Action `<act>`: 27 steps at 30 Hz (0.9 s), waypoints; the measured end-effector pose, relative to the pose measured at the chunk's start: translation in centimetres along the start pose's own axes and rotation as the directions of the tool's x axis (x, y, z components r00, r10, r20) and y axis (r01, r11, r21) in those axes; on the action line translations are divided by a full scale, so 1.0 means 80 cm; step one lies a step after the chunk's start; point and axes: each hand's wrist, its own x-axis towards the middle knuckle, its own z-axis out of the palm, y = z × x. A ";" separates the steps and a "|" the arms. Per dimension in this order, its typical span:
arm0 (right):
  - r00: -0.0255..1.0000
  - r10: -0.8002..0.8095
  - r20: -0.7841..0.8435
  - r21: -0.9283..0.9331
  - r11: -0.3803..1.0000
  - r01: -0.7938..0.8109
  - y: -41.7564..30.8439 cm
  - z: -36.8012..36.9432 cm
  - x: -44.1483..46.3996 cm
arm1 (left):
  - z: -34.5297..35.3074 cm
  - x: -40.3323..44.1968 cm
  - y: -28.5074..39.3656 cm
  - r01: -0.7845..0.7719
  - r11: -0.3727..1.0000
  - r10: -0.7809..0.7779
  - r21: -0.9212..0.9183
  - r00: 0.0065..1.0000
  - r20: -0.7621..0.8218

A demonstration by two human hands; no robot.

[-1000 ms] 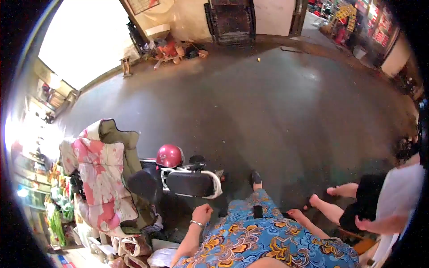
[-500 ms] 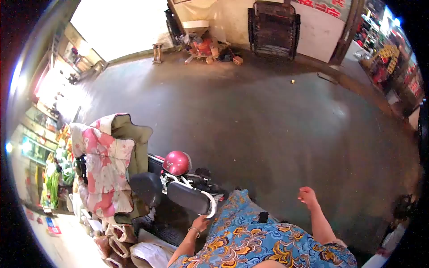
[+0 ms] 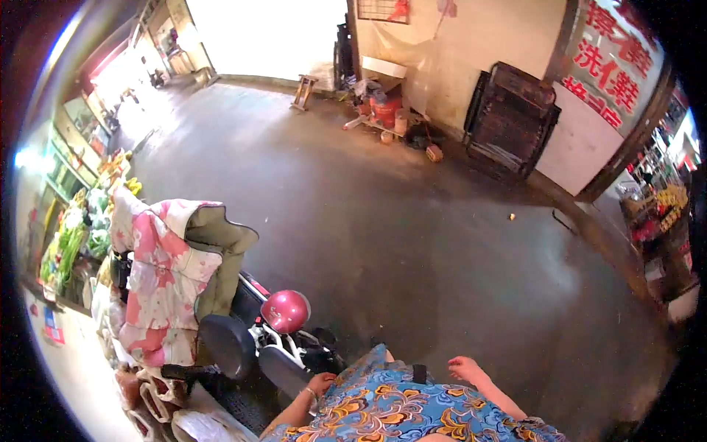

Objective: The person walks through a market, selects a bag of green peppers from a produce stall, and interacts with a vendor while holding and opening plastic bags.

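Scooter seat [image 3: 283,370] sits near left, red helmet [image 3: 286,311] just beyond; left hand [image 3: 321,382] close beside it, finger state unclear; right hand [image 3: 463,367] farther right, fingers loosely bent

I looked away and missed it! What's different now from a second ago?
The view swung left, so the dark folded frame shows further right, and the other person left view. The left grip came beside the back seat; I can't tell if it holds on. The right grip swung out, then in toward the dress. The pink helmet and flowery cover stayed on the scooter.
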 end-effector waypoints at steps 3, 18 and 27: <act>0.995 0.040 -0.091 0.084 0.996 -0.033 -0.042 -0.018 0.032 | -0.059 0.050 0.029 -0.317 0.885 0.341 -0.341 0.940 0.011; 0.967 0.237 -0.095 0.079 0.970 -0.230 -0.298 -0.185 0.290 | -0.165 0.125 0.252 0.113 0.957 -0.224 -0.266 0.870 -0.439; 0.968 -0.246 0.054 -0.103 0.962 0.251 -0.709 -0.126 0.589 | -0.183 0.179 0.164 -0.053 0.898 -0.267 -0.437 0.722 -0.638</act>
